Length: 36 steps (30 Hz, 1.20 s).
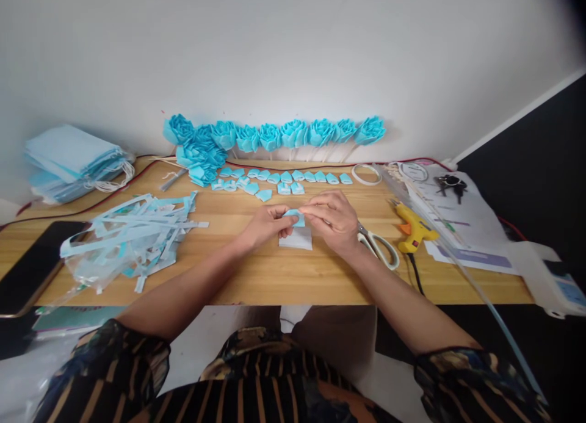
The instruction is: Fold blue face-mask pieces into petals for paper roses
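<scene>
Between my two hands is a small blue fabric piece [298,218], the same blue as the folded petals behind it. My left hand [271,223] pinches its left side between thumb and fingers. The fingertips of my right hand [331,220] are closed at its upper right edge. Below the hands a white fabric square [295,238] lies on the wooden table [256,279]. Just beyond my fingers are rows of folded blue petals [284,188]. White-handled scissors [382,249] lie beside my right wrist, their blades partly hidden.
Blue fabric flowers [293,133] on sticks lean along the wall. At left are cut strips [137,234], a phone [39,258] and stacked face masks [73,157]. At right are a yellow glue gun [414,227], a tape roll [367,174], keys [451,185] and papers [476,227].
</scene>
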{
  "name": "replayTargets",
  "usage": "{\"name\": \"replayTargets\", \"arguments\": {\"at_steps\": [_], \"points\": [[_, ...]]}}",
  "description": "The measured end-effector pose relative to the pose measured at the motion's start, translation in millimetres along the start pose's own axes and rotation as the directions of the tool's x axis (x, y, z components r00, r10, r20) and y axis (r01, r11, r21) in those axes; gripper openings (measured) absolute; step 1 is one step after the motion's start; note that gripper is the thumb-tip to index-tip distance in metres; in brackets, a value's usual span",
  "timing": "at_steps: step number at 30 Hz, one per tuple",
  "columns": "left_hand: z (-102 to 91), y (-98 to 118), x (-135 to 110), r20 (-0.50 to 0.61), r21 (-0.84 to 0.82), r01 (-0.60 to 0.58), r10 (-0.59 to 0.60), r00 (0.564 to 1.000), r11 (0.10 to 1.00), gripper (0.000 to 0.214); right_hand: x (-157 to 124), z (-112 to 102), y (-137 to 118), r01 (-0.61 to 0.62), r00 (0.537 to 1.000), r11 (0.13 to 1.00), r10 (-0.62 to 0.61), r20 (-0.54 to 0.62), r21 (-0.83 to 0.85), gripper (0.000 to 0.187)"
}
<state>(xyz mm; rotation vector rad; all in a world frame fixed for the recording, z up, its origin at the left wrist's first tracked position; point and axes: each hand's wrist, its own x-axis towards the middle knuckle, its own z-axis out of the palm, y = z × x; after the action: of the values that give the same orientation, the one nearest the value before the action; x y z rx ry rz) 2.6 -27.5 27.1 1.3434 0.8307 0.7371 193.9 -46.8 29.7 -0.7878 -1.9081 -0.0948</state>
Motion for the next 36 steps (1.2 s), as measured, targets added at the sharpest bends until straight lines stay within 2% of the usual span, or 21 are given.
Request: {"name": "replayTargets", "arguments": {"at_steps": [6, 12, 18, 24, 29, 36], "points": [[-0.1, -0.2, 0.0, -0.009, 0.001, 0.003, -0.003, 1.0, 1.0, 0.032, -0.5, -0.2, 0.9, -0.03, 0.999, 0.999, 0.03, 0.043, -0.013, 0.021], [0.6, 0.7, -0.7, 0.002, 0.0, 0.025, -0.025, 1.0, 1.0, 0.032, -0.8, 0.9, 2.0, -0.041, 0.998, 0.999, 0.042, 0.037, -0.032, 0.02], [0.3, 0.7, -0.8, 0.006, -0.002, 0.03, -0.03, 1.0, 1.0, 0.033, -1.0, 0.8, 0.9, -0.001, 1.0, 1.0, 0.001, 0.023, -0.016, 0.02], [0.5, -0.3, -0.9, 0.019, -0.02, 0.008, -0.007, 1.0, 1.0, 0.033, -0.4, 0.5, 1.7, -0.011, 0.997, 0.999, 0.014, 0.076, -0.033, 0.021], [1.1, 1.9, -2.1, 0.017, -0.054, -0.017, 0.018, 1.0, 0.998, 0.032, -1.4, 0.6, 3.1, 0.023, 0.997, 1.0, -0.024, 0.069, 0.007, 0.025], [0.6, 2.1, -2.2, 0.012, -0.099, -0.043, 0.044, 0.999, 0.994, 0.034, -2.4, 0.4, 2.8, -0.032, 0.994, 0.999, 0.032, 0.106, -0.005, 0.02]]}}
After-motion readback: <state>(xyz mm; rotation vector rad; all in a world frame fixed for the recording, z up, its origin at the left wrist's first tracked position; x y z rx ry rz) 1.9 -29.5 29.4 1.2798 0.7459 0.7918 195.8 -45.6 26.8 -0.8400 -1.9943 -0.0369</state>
